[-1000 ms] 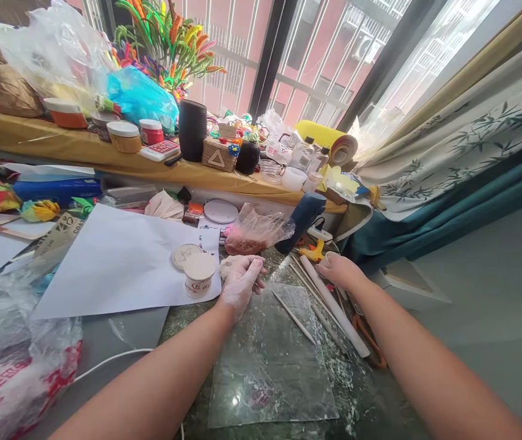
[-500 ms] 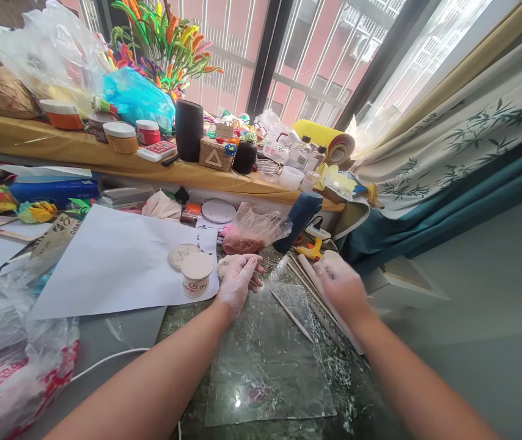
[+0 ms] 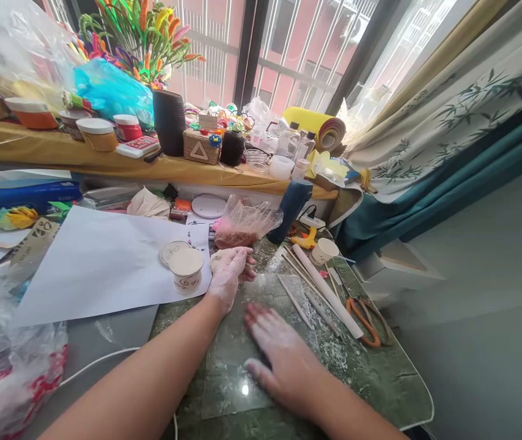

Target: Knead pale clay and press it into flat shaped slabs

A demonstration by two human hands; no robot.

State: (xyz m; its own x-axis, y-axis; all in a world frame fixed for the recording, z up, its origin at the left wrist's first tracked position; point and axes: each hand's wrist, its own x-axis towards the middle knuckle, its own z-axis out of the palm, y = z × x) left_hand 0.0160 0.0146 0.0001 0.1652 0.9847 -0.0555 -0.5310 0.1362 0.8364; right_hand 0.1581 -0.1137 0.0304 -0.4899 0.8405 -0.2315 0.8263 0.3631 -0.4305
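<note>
My right hand (image 3: 282,354), dusted with white powder, is spread low over a clear plastic sheet (image 3: 228,366) on the dark green tabletop; motion blurs it slightly. My left hand (image 3: 231,272), also powdery, rests on its side by the sheet's far left corner, fingers loosely extended, with no held thing visible. A pale stick pointed at its end (image 3: 295,301) lies across the sheet's right part. Left of my left hand, a small paper cup with a pale flat top (image 3: 187,272) stands beside a round pale disc (image 3: 172,252) on white paper (image 3: 100,263).
Right of the sheet lie a white rolling pin (image 3: 329,293), thin sticks and orange-handled scissors (image 3: 364,321). A paper cup (image 3: 325,250) stands behind them, near a yellow glue gun (image 3: 305,238). A plastic bag of brown material (image 3: 242,229) and a dark blue cylinder (image 3: 291,211) stand farther back.
My right hand has moved from the paper cup at the right down and left to the plastic sheet, its fingers now spread. My left hand stays in about the same place. The view has shifted slightly.
</note>
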